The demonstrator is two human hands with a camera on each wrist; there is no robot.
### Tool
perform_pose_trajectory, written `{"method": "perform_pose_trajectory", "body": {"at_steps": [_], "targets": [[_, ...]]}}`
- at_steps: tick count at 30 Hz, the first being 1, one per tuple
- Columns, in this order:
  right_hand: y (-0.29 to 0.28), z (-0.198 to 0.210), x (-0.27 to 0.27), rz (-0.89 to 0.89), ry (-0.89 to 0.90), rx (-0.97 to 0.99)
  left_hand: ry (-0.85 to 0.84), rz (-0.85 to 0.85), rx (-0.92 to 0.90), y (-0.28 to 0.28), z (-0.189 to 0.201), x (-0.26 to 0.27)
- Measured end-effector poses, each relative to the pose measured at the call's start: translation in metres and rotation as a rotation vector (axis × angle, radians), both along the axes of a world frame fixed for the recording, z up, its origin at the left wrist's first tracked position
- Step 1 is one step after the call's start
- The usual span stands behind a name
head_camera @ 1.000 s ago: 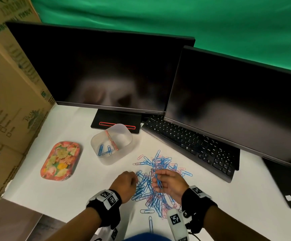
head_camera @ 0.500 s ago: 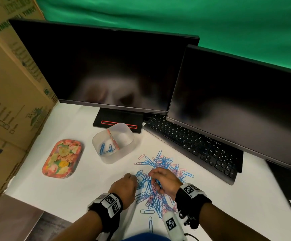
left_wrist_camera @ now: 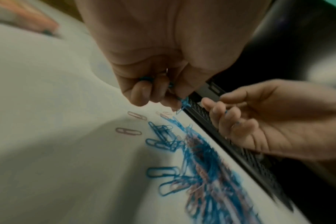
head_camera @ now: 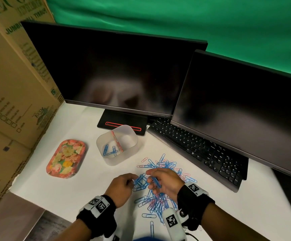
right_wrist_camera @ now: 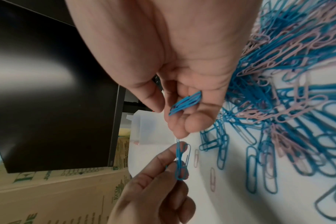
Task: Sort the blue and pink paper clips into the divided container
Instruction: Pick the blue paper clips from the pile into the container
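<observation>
The divided container [head_camera: 117, 145], a translucent plastic tub with rounded corners, is seen on the white tabletop [head_camera: 57, 185] in front of the monitor stand [head_camera: 122, 121]. It is split by a thin pink divider [head_camera: 116, 141]; a few blue paper clips [head_camera: 110, 151] are lodged in the left compartment, while nothing can be made out in the right one. To its left, a flat rounded tray [head_camera: 66, 158] with a glossy floral print is laid out.

Just below the tub, a tangled pile of paper clips [head_camera: 158, 192] is spread over the table, thin looped wire in blue and pale pink, touching and crossing one another, with single clips scattered at the edges.

Both hands are held over the pile. A small bundle of blue clips [right_wrist_camera: 186, 102] is cradled in the curled fingers of the right hand [head_camera: 164, 181], seen clearly in the right wrist view. Another few blue clips [right_wrist_camera: 181, 160] are pinched between thumb and fingertips of the left hand [head_camera: 122, 187], close to the right fingertips.

A black keyboard [head_camera: 198, 153] is tucked under the right monitor [head_camera: 242, 115], beside the pile. Cardboard boxes [head_camera: 7, 101] are stacked along the left.
</observation>
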State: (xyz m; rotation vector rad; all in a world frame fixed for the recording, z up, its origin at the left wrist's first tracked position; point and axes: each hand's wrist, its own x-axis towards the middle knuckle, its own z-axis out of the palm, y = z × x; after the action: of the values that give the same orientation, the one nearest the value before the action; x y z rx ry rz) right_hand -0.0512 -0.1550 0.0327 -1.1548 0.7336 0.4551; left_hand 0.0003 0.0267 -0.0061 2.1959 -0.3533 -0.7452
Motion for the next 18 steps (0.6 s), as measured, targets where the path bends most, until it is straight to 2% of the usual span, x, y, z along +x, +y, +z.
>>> {"method": "perform_pose_trajectory", "body": {"at_steps": [4,7,11,14,18], "targets": [[0.003,0.010,0.014,0.021,-0.002,0.064,0.324,0.394,-0.289,0.004,0.015,0.014],[0.010,0.018,0.033,0.028,-0.012,0.092,0.356,0.589,-0.436,0.008,0.034,0.032],[0.027,0.035,0.069,0.079,-0.066,0.046,0.326,0.703,-0.506,0.018,0.051,0.065],[0.046,0.051,0.102,0.165,-0.083,-0.009,0.310,0.749,-0.446,0.025,0.052,0.090],[0.071,0.068,0.135,0.214,-0.049,-0.034,0.299,0.710,-0.351,0.026,0.058,0.111]]}}
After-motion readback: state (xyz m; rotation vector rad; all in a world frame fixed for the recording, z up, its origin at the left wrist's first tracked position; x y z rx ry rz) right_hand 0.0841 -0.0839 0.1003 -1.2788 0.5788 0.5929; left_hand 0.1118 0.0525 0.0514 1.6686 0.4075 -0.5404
